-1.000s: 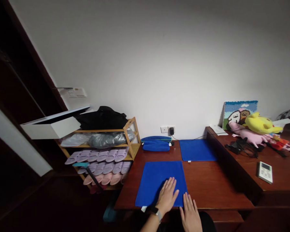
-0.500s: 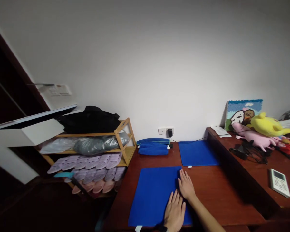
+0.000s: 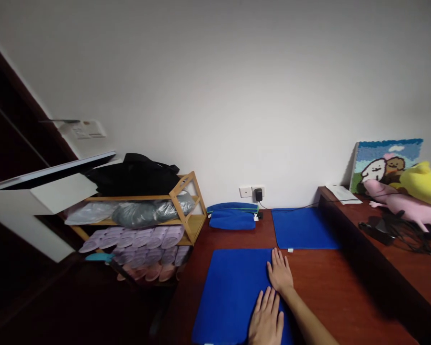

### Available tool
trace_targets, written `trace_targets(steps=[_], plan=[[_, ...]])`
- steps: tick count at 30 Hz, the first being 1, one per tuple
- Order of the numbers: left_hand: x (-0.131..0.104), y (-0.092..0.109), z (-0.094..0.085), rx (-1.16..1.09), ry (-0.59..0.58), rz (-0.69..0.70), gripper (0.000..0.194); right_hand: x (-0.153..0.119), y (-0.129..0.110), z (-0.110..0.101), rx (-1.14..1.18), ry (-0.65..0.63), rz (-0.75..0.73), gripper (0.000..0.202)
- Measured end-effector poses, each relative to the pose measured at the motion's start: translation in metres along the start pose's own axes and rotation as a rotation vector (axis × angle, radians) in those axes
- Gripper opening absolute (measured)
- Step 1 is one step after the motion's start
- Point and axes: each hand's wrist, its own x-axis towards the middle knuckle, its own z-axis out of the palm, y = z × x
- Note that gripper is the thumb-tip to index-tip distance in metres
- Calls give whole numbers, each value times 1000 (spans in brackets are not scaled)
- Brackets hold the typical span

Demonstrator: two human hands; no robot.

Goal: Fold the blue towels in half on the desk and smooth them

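Blue cloth (image 3: pixel 230 292): lies spread on the near part of the reddish-brown table (image 3: pixel 330 292), in front of the other blue items; its open, level lay lets both palms bear on it from above.
Right hand (image 3: pixel 280 275): palm down at the cloth's right edge, near the far right corner; fingers released and extended, pointing away, grasping nothing. The flat contact probably spreads light pressure along that edge.
Left hand (image 3: pixel 266 318): nearer the body, palm down on the cloth, fingers loose and slightly parted, with no grip; it seems to steady the nearer part against sliding or wrinkling.
Second blue cloth (image 3: pixel 303 229): flat at the back right, beside the raised desk side, apart from the near one, which leaves each its own surface.
Folded blue bundle (image 3: pixel 232 219): back left, by the wall, out of the hands' way.
Black plug (image 3: pixel 259 194): in the wall socket; its cable runs right, by the second cloth's far edge, well away from the fingers.
Shoe rack (image 3: pixel 196 225): left of the table, slippers in rows on its lower shelves, apparently to save room.
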Motion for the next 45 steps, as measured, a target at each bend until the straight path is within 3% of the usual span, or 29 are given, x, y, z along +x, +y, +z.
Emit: trace_targets(steps=[3,6,10,14,17,22,30,33,41,45], plan=[[0,-1,-3,-43,-41,-38,53,0,0,4,4,21,-2,71],[11,-3,-17,-157,-51,-190,51,1,2,8,-1,29,-12,71],[58,-12,-45,-310,10,-327,57,2,5,11,-27,21,-48,69],[117,-27,-51,-268,-32,-278,65,2,8,15,-38,16,-65,66],[138,-43,-38,-229,-116,-167,64,1,9,21,-60,29,-75,67],[121,-85,-32,-134,-105,-85,61,3,11,30,-94,72,-58,69],[65,-200,-83,138,-88,-305,66,2,8,26,-102,74,-23,75],[55,-226,-90,163,-79,-354,69,1,8,25,-120,55,-14,75],[51,-236,-87,186,-34,-331,68,1,6,21,-102,49,-9,74],[58,-216,-92,189,51,-298,67,1,2,12,-117,-1,8,73]])
